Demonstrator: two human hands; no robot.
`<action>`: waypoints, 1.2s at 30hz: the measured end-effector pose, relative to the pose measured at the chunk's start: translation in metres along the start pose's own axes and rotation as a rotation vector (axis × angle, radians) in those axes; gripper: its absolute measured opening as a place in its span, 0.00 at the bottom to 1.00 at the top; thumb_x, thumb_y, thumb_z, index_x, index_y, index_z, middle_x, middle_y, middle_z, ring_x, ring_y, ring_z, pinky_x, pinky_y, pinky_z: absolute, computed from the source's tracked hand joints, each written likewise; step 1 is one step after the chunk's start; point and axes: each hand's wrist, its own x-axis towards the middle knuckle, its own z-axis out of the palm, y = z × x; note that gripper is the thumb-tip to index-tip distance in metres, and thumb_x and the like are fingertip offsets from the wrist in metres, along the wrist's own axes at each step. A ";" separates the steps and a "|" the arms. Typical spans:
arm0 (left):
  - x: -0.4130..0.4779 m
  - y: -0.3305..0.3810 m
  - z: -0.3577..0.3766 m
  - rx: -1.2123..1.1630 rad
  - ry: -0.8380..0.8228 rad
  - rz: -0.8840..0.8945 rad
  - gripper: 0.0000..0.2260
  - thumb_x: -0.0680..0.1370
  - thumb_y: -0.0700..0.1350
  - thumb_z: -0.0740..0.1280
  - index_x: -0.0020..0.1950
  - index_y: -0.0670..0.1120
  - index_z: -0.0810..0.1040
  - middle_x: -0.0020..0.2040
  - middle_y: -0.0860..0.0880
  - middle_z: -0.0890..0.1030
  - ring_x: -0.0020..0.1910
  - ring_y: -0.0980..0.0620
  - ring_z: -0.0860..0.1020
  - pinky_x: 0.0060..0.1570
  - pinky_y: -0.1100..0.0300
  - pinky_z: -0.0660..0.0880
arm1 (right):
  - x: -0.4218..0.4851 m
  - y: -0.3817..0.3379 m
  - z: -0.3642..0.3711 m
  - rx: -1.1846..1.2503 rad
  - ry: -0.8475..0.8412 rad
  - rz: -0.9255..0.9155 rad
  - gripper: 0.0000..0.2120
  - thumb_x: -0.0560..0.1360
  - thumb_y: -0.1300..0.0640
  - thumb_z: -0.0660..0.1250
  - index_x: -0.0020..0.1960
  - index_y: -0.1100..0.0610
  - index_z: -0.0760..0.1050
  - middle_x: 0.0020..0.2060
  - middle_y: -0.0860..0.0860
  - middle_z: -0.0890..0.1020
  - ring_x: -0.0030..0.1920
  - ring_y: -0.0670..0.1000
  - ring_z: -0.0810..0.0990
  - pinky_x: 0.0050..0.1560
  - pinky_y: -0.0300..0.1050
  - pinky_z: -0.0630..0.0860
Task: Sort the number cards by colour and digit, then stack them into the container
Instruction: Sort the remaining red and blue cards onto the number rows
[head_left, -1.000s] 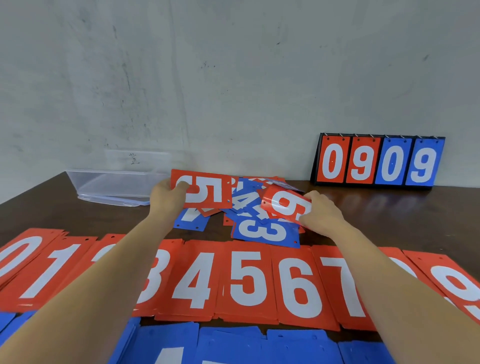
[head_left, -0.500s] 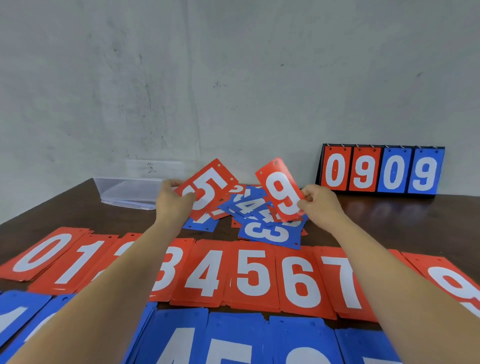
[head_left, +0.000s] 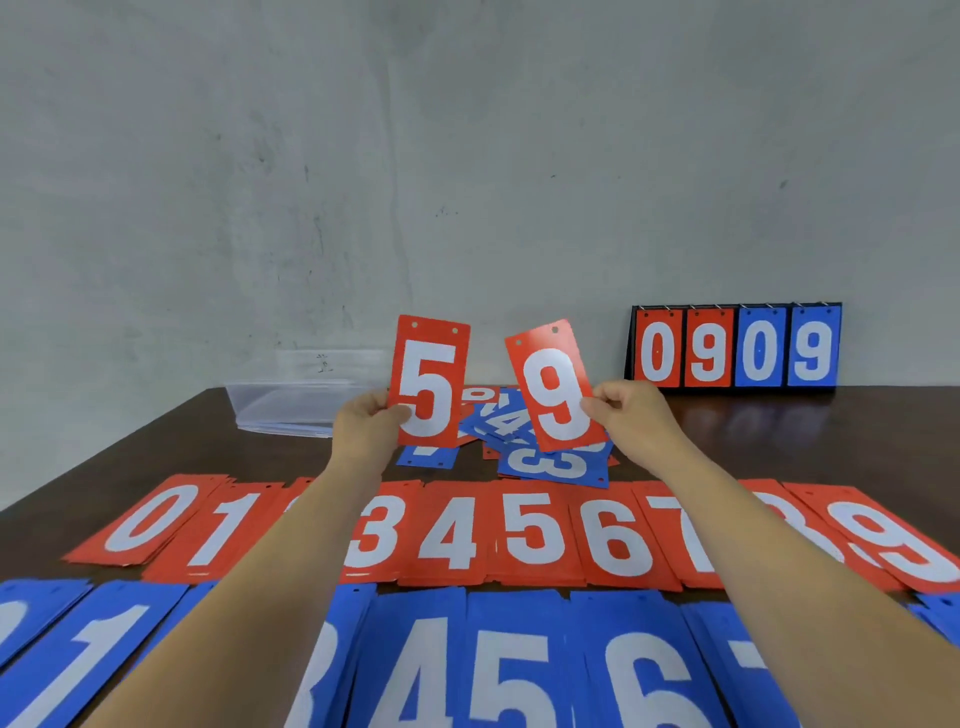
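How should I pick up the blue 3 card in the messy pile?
Pinch the near edge of the blue 3 card, coming from your side. It lies flat atop the loose pile, and that edge juts toward you uncovered.

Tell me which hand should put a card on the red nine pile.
Right. The right hand holds the red 9 card, and the red 9 pile lies at the row's right end.

Light: even, soft – sharp centre | edges: wide-angle bowed
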 end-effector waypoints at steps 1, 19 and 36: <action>-0.005 0.001 -0.005 0.005 -0.012 0.002 0.06 0.79 0.39 0.66 0.45 0.48 0.78 0.47 0.48 0.82 0.47 0.48 0.81 0.43 0.58 0.77 | -0.007 -0.004 0.000 0.009 0.009 0.000 0.12 0.78 0.56 0.65 0.42 0.64 0.76 0.39 0.59 0.82 0.44 0.61 0.82 0.46 0.58 0.80; -0.100 0.001 -0.097 0.076 -0.137 0.049 0.03 0.79 0.41 0.67 0.51 0.44 0.80 0.50 0.46 0.84 0.48 0.46 0.83 0.51 0.47 0.80 | -0.151 -0.052 -0.011 0.238 0.272 0.148 0.02 0.78 0.62 0.65 0.49 0.58 0.77 0.42 0.49 0.80 0.45 0.51 0.81 0.40 0.41 0.78; -0.114 -0.001 0.003 0.218 -0.309 -0.010 0.09 0.78 0.42 0.69 0.55 0.38 0.78 0.54 0.41 0.82 0.37 0.51 0.77 0.34 0.63 0.74 | -0.170 0.011 -0.100 0.271 0.318 0.290 0.03 0.78 0.61 0.67 0.48 0.60 0.78 0.45 0.52 0.82 0.45 0.49 0.80 0.38 0.36 0.73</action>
